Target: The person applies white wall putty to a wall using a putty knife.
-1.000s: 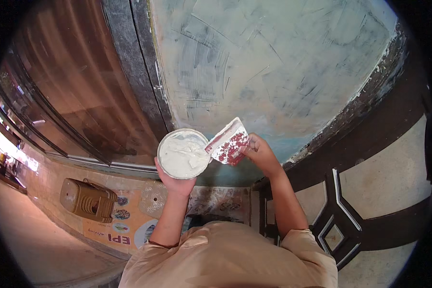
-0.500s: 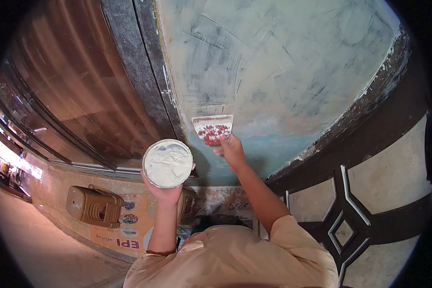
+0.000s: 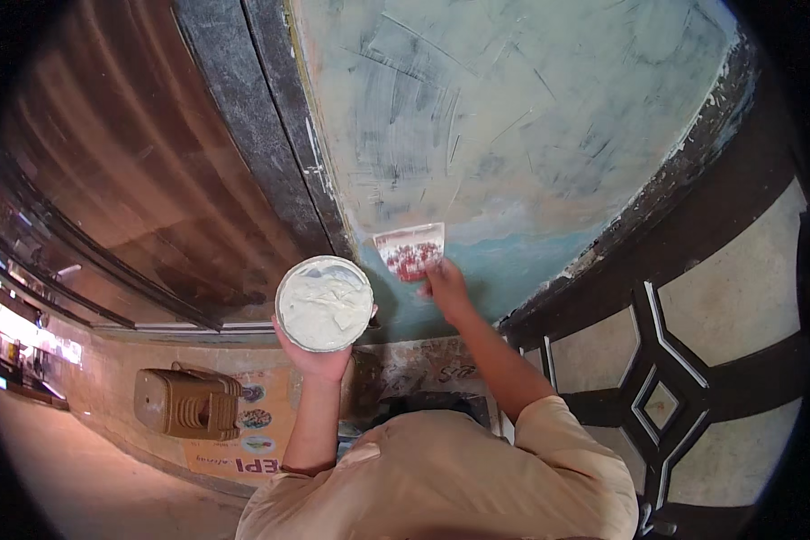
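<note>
My left hand (image 3: 315,360) supports a round tub (image 3: 283,326) from below and the side. White putty (image 3: 331,308) fills the tub, its surface uneven and scooped. My right hand (image 3: 448,286) is closed on a wide putty knife (image 3: 412,254), whose red blade is smeared with white. The blade points up and lies close to the wall (image 3: 531,171), right of the tub; whether its edge touches the wall I cannot tell. Pale streaks and dark patches cover the wall above, with a blue-green band lower down.
A dark frame (image 3: 270,117) and a brown-curtained glass panel (image 3: 135,162) border the wall at left. Stacked brown plastic stools (image 3: 184,402) stand on the floor near a printed orange sheet (image 3: 216,454). At right is a dark door with pale panels (image 3: 738,270).
The putty knife has slid slightly down along the wall and tilted a little, its left corner lower. The tub stays in my left hand, and the whole view has shifted slightly.
</note>
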Motion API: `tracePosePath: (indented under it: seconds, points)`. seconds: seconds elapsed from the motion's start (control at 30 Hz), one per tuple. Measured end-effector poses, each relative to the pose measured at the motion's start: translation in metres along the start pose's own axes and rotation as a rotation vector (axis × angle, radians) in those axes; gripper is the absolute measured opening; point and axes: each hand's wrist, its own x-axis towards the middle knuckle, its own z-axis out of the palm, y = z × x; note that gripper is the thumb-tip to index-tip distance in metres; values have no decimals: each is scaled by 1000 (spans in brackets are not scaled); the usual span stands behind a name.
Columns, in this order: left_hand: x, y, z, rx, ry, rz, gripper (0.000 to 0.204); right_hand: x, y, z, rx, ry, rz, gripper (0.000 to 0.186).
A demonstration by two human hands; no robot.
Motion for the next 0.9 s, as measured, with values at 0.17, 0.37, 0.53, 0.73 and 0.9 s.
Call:
tracePosePath:
  seconds: [0.17,0.37,0.53,0.73,0.9]
  points:
    - [3,0,1,-208,196,-5,87,-25,8,-3,18,6,-46,27]
    - [13,-7,6,51,209,-40,88,8,-66,4,90,77,-360,25]
    - [13,-15,6,146,178,-90,88,-20,12,-23,-18,120,-49,29]
    - [9,-29,3,35,162,-176,78,-3,-48,-45,40,124,-426,29]
    - [11,-47,11,14,169,-241,77,19,-17,-82,-35,216,-367,25]
